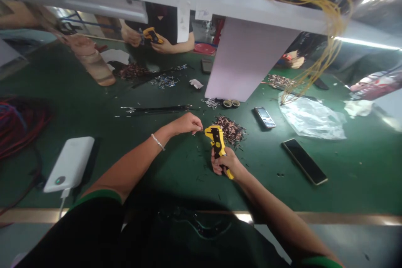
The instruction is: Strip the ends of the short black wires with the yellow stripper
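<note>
We're at the green worktable (pixel 260 159), black wires (pixel 157 109) laid out just far of the left hand, presumably for easy reach. Our right hand (pixel 226 161) is wrapped round the handles of the yellow wire stripper (pixel 217 137), near centre, its head pointing far, a grip that suits squeezing. The offcut pile (pixel 234 130) sits just right of that head, probably where scraps fall. And our left hand (pixel 187 124), fingertips pinched on what looks like a short wire (pixel 193 135), hangs left beside the tool.
</note>
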The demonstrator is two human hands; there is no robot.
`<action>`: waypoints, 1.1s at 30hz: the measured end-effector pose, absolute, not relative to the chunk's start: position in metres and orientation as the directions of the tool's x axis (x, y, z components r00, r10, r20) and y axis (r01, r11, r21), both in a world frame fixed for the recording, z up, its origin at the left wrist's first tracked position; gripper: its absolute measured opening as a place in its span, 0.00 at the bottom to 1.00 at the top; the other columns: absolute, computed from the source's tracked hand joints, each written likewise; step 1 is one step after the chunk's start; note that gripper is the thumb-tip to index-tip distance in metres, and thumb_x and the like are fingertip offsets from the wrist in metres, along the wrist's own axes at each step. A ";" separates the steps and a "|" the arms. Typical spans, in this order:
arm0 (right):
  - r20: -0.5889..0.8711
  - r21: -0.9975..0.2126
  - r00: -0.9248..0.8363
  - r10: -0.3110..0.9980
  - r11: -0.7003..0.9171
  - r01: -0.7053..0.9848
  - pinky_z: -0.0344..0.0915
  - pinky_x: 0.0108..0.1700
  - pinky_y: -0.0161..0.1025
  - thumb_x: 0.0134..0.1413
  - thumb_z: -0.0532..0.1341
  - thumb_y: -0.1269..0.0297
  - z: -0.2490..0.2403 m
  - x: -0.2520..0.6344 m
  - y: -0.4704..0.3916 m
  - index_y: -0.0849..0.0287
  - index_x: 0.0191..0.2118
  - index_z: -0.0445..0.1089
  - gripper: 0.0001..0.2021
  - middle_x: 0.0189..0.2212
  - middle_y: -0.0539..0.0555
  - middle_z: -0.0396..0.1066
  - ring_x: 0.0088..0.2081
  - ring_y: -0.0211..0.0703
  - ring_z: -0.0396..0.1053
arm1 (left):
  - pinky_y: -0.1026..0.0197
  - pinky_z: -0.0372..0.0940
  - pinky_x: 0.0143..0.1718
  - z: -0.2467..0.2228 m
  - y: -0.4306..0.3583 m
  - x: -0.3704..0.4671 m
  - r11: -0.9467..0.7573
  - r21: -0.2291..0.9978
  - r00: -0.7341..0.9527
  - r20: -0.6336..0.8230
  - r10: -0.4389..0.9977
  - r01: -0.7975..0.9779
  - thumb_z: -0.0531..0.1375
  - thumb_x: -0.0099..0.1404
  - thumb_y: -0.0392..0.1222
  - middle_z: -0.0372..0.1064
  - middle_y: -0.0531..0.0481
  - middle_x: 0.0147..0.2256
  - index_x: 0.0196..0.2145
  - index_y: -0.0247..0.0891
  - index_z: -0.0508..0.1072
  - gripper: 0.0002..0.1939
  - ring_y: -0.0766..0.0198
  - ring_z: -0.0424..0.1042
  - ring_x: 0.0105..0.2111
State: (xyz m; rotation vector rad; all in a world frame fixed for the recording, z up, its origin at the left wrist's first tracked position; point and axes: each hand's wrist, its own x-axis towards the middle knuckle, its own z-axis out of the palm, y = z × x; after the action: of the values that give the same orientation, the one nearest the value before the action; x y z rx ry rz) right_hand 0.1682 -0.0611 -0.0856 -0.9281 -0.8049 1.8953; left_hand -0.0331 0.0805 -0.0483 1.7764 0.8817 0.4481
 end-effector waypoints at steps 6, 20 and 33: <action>-0.287 -0.766 -0.394 0.873 -0.456 -0.452 0.56 0.13 0.32 0.31 0.60 0.78 -0.084 0.170 -0.059 0.60 0.29 0.65 0.12 0.16 0.45 0.65 0.13 0.32 0.56 | 0.67 0.55 0.24 -0.047 0.081 -0.037 -0.208 0.903 0.644 -0.094 0.759 0.376 0.61 0.53 0.37 0.66 0.54 0.15 0.26 0.32 0.78 0.06 0.72 0.62 0.18; -0.162 -0.959 -0.295 0.942 -0.221 -0.176 0.62 0.27 0.39 0.34 0.60 0.73 -0.052 0.184 -0.065 0.59 0.36 0.65 0.15 0.23 0.48 0.65 0.23 0.39 0.63 | 0.67 0.56 0.24 -0.023 0.077 -0.039 -0.255 0.827 0.437 0.013 0.899 0.502 0.59 0.53 0.36 0.67 0.55 0.15 0.24 0.34 0.77 0.07 0.71 0.63 0.18; 0.050 -0.409 -0.687 0.725 0.642 0.648 0.62 0.49 0.53 0.49 0.59 0.66 -0.050 0.141 -0.091 0.65 0.55 0.63 0.25 0.44 0.63 0.69 0.44 0.56 0.64 | 0.68 0.57 0.24 -0.017 0.081 -0.049 -0.268 0.804 0.269 0.140 0.953 0.531 0.58 0.54 0.36 0.68 0.55 0.17 0.26 0.34 0.77 0.07 0.71 0.64 0.19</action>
State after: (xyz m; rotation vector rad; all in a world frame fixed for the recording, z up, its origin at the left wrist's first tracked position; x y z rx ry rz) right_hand 0.1412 -0.0911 -0.0497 -1.1239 -2.6520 0.5385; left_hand -0.0486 0.0813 -0.0168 1.9069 1.3372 0.8504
